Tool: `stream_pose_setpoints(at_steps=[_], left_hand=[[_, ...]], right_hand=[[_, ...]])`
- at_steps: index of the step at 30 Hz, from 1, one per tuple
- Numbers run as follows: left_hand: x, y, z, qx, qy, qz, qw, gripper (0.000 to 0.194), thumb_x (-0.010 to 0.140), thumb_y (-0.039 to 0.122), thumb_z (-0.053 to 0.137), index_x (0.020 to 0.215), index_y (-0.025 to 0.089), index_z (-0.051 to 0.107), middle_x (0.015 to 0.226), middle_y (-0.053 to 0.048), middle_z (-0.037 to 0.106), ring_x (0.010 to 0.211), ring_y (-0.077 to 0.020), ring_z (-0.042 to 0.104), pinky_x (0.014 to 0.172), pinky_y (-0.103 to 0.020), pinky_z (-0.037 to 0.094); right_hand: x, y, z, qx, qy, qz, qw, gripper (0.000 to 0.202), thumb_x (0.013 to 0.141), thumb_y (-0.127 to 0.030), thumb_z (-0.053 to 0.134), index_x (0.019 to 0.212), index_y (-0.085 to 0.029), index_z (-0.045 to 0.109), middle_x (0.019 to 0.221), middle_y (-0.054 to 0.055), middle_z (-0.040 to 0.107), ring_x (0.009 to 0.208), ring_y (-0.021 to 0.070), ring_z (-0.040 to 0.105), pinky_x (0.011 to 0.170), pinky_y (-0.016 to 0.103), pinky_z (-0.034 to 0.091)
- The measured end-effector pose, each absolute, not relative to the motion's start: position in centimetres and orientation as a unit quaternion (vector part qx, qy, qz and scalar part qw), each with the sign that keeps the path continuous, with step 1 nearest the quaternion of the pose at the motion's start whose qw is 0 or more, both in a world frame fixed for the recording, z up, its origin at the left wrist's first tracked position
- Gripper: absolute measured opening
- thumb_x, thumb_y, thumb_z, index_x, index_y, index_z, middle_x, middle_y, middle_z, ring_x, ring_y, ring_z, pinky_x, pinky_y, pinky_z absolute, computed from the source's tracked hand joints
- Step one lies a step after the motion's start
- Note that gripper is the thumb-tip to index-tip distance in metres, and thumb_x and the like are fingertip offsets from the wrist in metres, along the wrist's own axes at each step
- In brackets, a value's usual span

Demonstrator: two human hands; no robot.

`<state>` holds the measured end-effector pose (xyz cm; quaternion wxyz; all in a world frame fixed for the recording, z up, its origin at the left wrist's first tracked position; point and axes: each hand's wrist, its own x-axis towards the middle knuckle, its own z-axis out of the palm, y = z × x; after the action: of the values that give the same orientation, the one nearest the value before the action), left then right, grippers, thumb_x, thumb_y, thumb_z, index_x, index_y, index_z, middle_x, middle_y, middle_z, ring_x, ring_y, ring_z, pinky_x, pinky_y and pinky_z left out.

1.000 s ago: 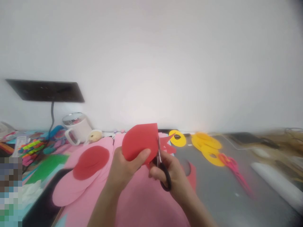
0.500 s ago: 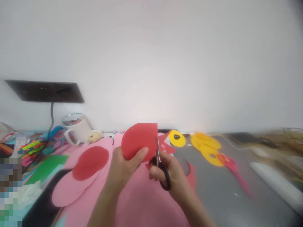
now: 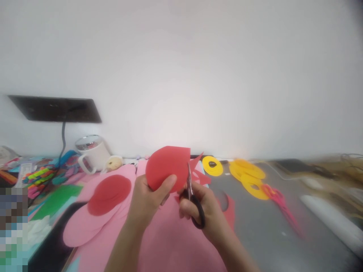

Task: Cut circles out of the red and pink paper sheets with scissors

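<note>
My left hand pinches a red paper piece, thumb on its face. The piece is rounded at the left and bottom, with a square corner at upper right. My right hand is closed around black-handled scissors, whose blades point up at the paper's right edge. Red scraps lie behind the scissors. To the left, red paper circles rest on pink paper circles.
Yellow paper rings and pink scissors are on the grey mat at right. A white mug, green paper and colourful craft pieces stand or lie at left. A wall rises behind.
The red paper has tilted slightly in my left hand, and its corner has shifted a little right. Both hands keep their holds.
</note>
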<state>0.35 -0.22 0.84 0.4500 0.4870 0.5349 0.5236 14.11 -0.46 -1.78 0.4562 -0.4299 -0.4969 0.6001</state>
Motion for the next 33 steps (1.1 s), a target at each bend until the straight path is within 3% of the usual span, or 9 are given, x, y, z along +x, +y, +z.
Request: stream_pose_setpoints(at_steps=[5, 10, 21, 33], left_hand=[[0.4, -0.2, 0.6, 0.508, 0.510, 0.532, 0.447, 0.045, 0.081, 0.040, 0.060, 0.043, 0.020, 0.047, 0.038, 0.002, 0.046, 0.039, -0.0106, 0.043, 0.046, -0.026, 0.039], [1.0, -0.2, 0.7, 0.459, 0.523, 0.536, 0.478, 0.044, 0.079, 0.041, 0.065, 0.042, 0.019, 0.054, 0.037, 0.000, 0.053, 0.038, -0.0137, 0.051, 0.045, -0.027, 0.046], [0.8, -0.8, 1.9, 0.498, 0.535, 0.495, 0.471, 0.033, 0.073, 0.031, 0.067, 0.043, 0.018, 0.060, 0.040, 0.001, 0.059, 0.031, -0.0092, 0.050, 0.043, -0.023, 0.046], [1.0, -0.9, 1.9, 0.505, 0.536, 0.490, 0.467, 0.035, 0.075, 0.029, 0.065, 0.042, 0.019, 0.059, 0.037, 0.002, 0.056, 0.033, -0.0093, 0.050, 0.043, -0.022, 0.045]], right_hand=[[14.1, -0.5, -2.1, -0.417, -0.492, 0.611, 0.460, 0.013, 0.063, -0.017, 0.063, 0.076, -0.019, 0.060, 0.048, -0.007, 0.054, 0.044, 0.0096, 0.049, 0.046, 0.021, 0.040], [13.8, -0.7, -2.0, -0.384, -0.493, 0.632, 0.458, 0.013, 0.062, -0.017, 0.062, 0.074, -0.018, 0.058, 0.060, -0.003, 0.061, 0.050, 0.0104, 0.049, 0.049, 0.023, 0.042], [14.1, -0.5, -2.1, -0.306, -0.517, 0.635, 0.485, 0.035, 0.068, -0.044, 0.081, 0.076, -0.022, 0.055, 0.059, -0.003, 0.052, 0.058, 0.0162, 0.051, 0.059, 0.031, 0.042], [14.2, -0.5, -2.4, -0.308, -0.530, 0.620, 0.491, 0.038, 0.070, -0.051, 0.079, 0.076, -0.022, 0.055, 0.058, -0.004, 0.050, 0.050, 0.0120, 0.039, 0.058, 0.032, 0.041]])
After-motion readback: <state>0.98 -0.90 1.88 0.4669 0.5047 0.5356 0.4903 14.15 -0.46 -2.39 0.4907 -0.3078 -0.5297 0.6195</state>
